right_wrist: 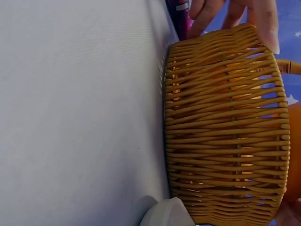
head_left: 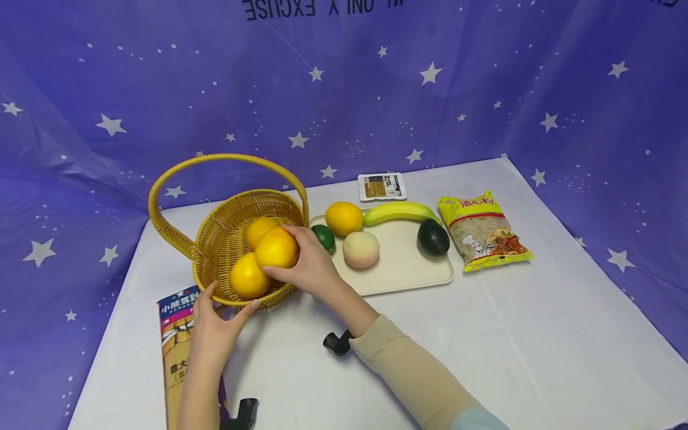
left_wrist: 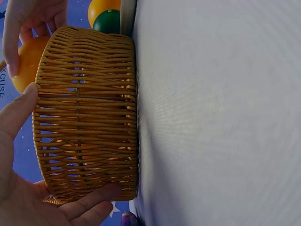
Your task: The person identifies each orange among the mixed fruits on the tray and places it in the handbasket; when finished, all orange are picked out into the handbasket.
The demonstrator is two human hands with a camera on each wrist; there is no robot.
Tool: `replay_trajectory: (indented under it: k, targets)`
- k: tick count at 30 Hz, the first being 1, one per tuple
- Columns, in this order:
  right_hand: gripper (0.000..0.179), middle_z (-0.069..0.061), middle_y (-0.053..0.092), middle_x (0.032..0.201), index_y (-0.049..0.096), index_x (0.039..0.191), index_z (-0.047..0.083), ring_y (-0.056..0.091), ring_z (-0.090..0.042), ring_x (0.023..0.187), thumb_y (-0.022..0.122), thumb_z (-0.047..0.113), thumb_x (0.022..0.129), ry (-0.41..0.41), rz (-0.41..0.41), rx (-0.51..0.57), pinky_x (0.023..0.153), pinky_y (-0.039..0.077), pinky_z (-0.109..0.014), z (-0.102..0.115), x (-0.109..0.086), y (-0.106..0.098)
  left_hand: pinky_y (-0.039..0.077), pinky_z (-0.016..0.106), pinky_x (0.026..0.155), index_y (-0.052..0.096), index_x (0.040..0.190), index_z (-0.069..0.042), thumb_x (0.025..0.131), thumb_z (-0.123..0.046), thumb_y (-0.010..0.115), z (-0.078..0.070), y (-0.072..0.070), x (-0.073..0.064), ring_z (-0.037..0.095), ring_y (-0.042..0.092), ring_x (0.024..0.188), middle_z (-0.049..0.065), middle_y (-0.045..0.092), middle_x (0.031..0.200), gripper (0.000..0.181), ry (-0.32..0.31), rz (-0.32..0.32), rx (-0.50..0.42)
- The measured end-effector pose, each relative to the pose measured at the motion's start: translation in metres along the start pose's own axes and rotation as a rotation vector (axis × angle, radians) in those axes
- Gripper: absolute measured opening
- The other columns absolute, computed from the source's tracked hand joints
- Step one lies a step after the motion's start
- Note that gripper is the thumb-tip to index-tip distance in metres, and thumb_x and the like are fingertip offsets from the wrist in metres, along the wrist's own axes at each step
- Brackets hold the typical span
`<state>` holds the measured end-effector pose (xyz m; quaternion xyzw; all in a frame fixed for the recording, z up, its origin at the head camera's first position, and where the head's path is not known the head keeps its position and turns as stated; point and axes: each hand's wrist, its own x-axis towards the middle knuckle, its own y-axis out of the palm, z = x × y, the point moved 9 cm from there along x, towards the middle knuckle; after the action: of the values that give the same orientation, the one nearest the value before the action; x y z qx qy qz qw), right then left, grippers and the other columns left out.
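Note:
A woven wicker basket (head_left: 217,233) with a tall arched handle stands at the left of the table. My right hand (head_left: 314,266) grips an orange (head_left: 278,248) between thumb and fingers, over the basket's right side. Two more oranges lie inside, one near the front (head_left: 249,277) and one behind (head_left: 260,229), partly covered by the held one. At the front rim, my left hand (head_left: 212,334) holds the basket. In the left wrist view its thumb (left_wrist: 29,94) is at the rim, while the other fingers lie along the woven side.
Right of the basket, a cream tray (head_left: 400,272) bears an orange (head_left: 344,218), a green lime-like fruit (head_left: 323,237), a peach (head_left: 361,249), a banana (head_left: 400,211) and an avocado (head_left: 433,237). Around lie a pasta bag (head_left: 484,233), a flat white pack (head_left: 381,186) and a spaghetti pack (head_left: 176,352).

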<state>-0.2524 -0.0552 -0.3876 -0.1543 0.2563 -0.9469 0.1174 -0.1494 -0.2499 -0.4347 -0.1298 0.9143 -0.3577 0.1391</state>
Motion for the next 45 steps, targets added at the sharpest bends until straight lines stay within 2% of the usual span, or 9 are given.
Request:
replay_trajectory:
  k: [8,20,30,34,39,45]
  targets:
    - [0.085,-0.004,0.047,0.138,0.044,0.142,0.014,0.049,-0.017,0.122,0.078,0.052,0.073,-0.026,0.015,-0.177,0.097,0.046,-0.036,0.005,0.004,0.009,0.032,0.061,0.103,0.006,0.155,-0.009,0.079,-0.065,0.066,0.0,0.0,-0.001,0.045,0.038,0.131,0.026,0.011,0.154,0.112,-0.012,0.004,0.004]
    - [0.083,-0.007,0.047,0.138,0.043,0.142,0.009,0.048,-0.021,0.123,0.074,0.051,0.077,-0.034,0.024,-0.288,0.099,0.045,-0.037,0.009,0.004,0.011,0.033,0.062,0.103,0.006,0.155,-0.008,0.078,-0.067,0.065,0.0,0.003,0.001,0.045,0.038,0.13,0.026,0.012,0.154,0.113,-0.01,0.007,0.011]
    - [0.079,-0.003,0.049,0.139,0.045,0.143,0.016,0.048,-0.019,0.125,0.076,0.049,0.078,0.018,0.028,-0.178,0.1,0.044,-0.037,0.002,0.002,0.0,0.037,0.06,0.1,0.007,0.155,-0.008,0.077,-0.068,0.065,-0.001,0.001,0.0,0.045,0.039,0.13,0.026,0.014,0.153,0.114,0.004,-0.004,0.001]
    - [0.079,-0.002,0.049,0.139,0.046,0.143,0.017,0.048,-0.019,0.125,0.076,0.051,0.078,0.023,0.024,-0.125,0.099,0.045,-0.038,-0.001,0.001,-0.004,0.035,0.061,0.102,0.007,0.155,-0.009,0.077,-0.069,0.065,-0.001,0.001,0.001,0.045,0.038,0.13,0.027,0.012,0.153,0.115,-0.001,0.001,0.01]
    - [0.08,-0.003,0.049,0.141,0.044,0.144,0.017,0.05,-0.022,0.124,0.076,0.05,0.078,0.041,0.002,-0.069,0.099,0.045,-0.039,-0.004,0.0,-0.019,0.034,0.061,0.102,0.006,0.155,-0.009,0.076,-0.069,0.065,0.0,0.002,0.001,0.045,0.038,0.13,0.026,0.012,0.154,0.115,-0.006,0.005,0.013]
    - [0.079,-0.005,0.051,0.138,0.044,0.144,0.017,0.056,-0.024,0.114,0.078,0.043,0.079,0.052,-0.048,0.045,0.094,0.049,-0.035,-0.003,-0.002,-0.04,0.035,0.06,0.102,0.007,0.155,-0.008,0.076,-0.069,0.065,-0.001,0.001,0.0,0.045,0.038,0.13,0.027,0.013,0.153,0.115,-0.001,0.004,0.001]
